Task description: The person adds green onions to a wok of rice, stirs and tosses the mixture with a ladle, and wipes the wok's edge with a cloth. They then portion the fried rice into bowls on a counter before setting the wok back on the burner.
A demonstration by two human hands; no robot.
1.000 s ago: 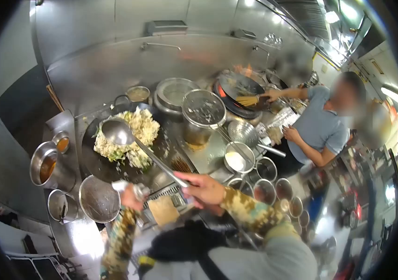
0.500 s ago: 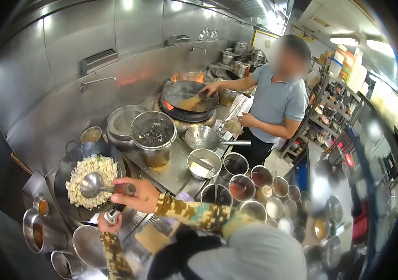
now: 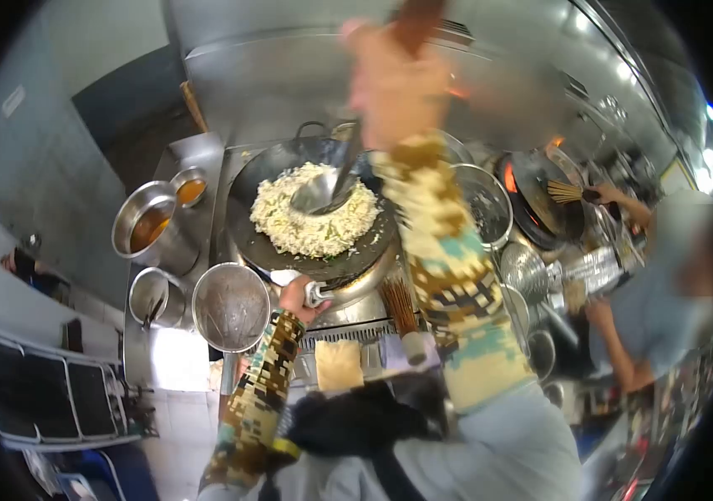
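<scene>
Two hands work one wok [image 3: 310,250]: nearest, the left hand [image 3: 298,296] is closed around the cloth-wrapped wok handle [image 3: 316,292] at the near rim, just right of a round strainer [image 3: 231,306] on the steel worktop [image 3: 174,359]. Beyond it, fried rice [image 3: 310,221] lies heaped mid-wok with the ladle [image 3: 319,194] bowl pressed into it. Farther still, the right hand [image 3: 396,75], blurred, is raised high and closed on the ladle's top end. Far left stand sauce pots [image 3: 149,225]; far right, a co-worker's hand [image 3: 607,194] tends a flaming wok [image 3: 544,204]. With so steep a ladle angle, a hard push could likely spill rice over the rim, or the handle grip could slip.
</scene>
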